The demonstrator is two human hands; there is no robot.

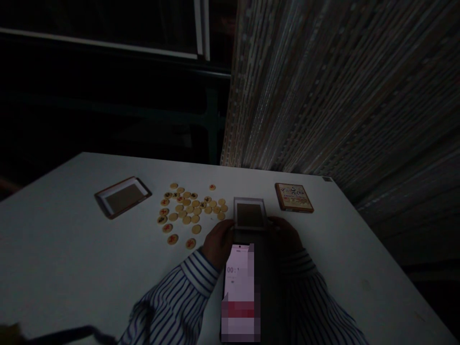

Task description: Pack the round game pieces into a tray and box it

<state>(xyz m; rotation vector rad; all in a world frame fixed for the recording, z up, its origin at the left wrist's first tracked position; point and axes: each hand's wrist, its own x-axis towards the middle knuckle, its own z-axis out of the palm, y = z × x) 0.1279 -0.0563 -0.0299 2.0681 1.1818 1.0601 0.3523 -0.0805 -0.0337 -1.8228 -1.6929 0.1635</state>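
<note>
A small open box [248,201] with pale walls and a brownish bottom sits between my two hands. My left hand [218,242] is closed on its left side, fingers partly in shadow. On the opposite side my right hand [286,235] grips the box's right edge. Left of the box, several round wooden xiangqi pieces [187,202] lie scattered, some with red or black characters showing and others plain side up. Below the box, between my forearms, a phone [233,261] lies with a lit screen showing timer digits, partly blurred out.
Another open shallow box [125,196] lies at the table's left. A flat box [294,197] with a printed top lies at the right. The white table [89,258] has its far edge near a hanging string curtain [273,96]. The room is dim.
</note>
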